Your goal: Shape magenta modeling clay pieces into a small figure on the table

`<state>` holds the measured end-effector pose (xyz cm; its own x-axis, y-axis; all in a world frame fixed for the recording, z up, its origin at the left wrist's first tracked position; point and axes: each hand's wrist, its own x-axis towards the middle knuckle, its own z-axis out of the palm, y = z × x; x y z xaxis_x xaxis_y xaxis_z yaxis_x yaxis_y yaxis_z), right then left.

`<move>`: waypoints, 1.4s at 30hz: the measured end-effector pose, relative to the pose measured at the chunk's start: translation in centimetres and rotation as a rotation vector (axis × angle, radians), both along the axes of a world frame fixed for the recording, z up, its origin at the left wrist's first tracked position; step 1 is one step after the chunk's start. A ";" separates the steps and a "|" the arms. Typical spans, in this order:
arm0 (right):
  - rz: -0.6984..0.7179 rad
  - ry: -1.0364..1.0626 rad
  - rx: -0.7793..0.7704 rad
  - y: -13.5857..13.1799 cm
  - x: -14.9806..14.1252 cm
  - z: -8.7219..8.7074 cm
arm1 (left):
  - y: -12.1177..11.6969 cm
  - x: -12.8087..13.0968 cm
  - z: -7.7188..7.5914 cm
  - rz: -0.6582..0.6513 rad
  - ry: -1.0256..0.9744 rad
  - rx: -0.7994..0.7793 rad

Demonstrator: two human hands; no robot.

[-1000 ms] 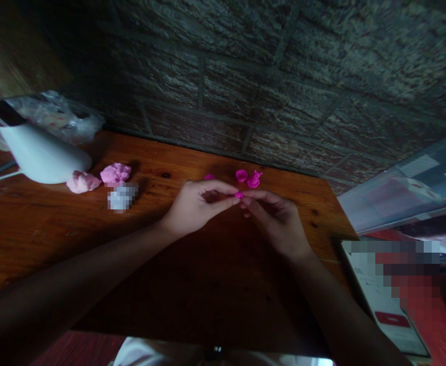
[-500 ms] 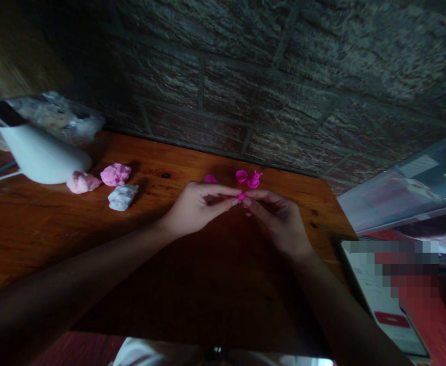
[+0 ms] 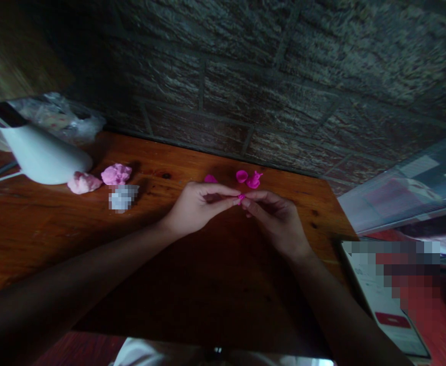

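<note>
Between my fingertips is a small bright-pink piece of modelling clay [image 3: 241,199]. My left hand [image 3: 196,206] pinches it from the left with thumb and forefinger. From the other side, my right hand [image 3: 279,216] has its thumb and fingertips closed on the same piece. Just beyond my hands, on the wooden table, lie a round cupped pink clay piece [image 3: 241,176] and a small pink clay figure with thin projections [image 3: 254,179]. Another pink clay piece [image 3: 210,179] shows partly behind my left hand.
To the left sit a pale pink lump [image 3: 84,182], a brighter pink lump [image 3: 116,174] and a blurred-out whitish lump [image 3: 122,198]. A white bottle-shaped object [image 3: 49,157] lies near a plastic bag [image 3: 66,119]. A stone-patterned wall [image 3: 223,96] borders the table [image 3: 161,152]; a tablet-like screen [image 3: 375,290] is at right.
The bright-pink clay has shifted slightly between my fingertips, and its visible shape differs a little. Both hands stay in nearly the same place.
</note>
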<state>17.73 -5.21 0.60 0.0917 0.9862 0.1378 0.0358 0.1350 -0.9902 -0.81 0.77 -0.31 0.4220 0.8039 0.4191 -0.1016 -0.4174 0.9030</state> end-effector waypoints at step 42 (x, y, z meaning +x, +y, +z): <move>0.021 0.197 0.017 -0.2 -0.6 -0.1 | 0.1 0.3 0.1 -0.065 -0.088 -0.050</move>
